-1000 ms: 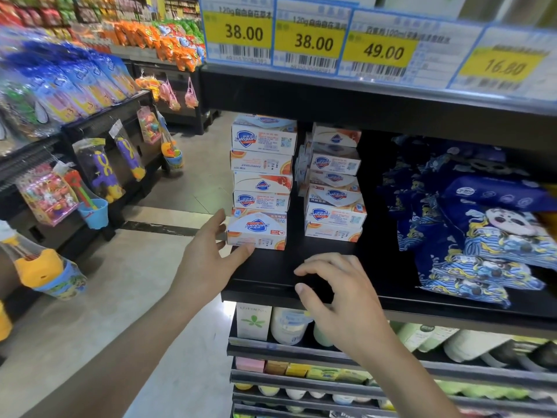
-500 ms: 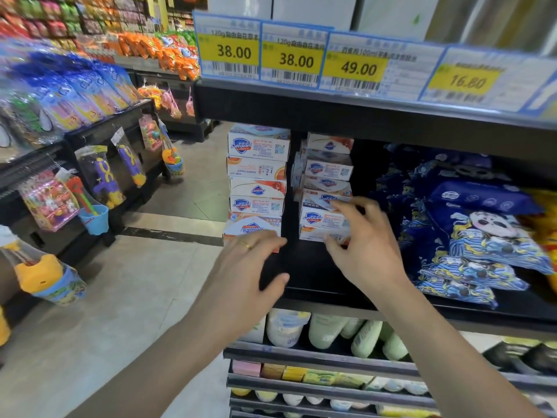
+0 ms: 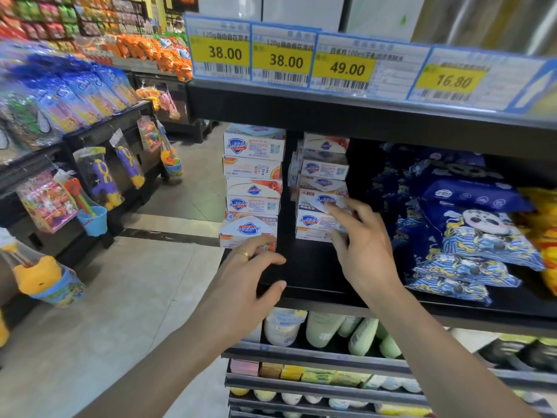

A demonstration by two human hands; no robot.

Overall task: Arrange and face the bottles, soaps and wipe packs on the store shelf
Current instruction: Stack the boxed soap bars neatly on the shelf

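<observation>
Five soap boxes [image 3: 252,188] stacked in the left pile at centre frame; at least five more [image 3: 324,171] in the pile just to its right, lowest ones partly hidden. Four yellow price tags [image 3: 343,69] along the upper shelf edge. About five blue wipe packs [image 3: 476,233] at right, overlapping. Two hands [image 3: 241,285], one ring [image 3: 243,254].

Two stacks of white Safeguard soap boxes stand on the black shelf [image 3: 316,273]. The left stack [image 3: 253,182] sits at the shelf's left edge, its bottom box [image 3: 248,232] turned with the logo upside down. The right stack [image 3: 324,188] stands farther back, slightly uneven. Dark blue wipe packs [image 3: 470,224] with cartoon prints lie piled, leaning, to the right.
</observation>
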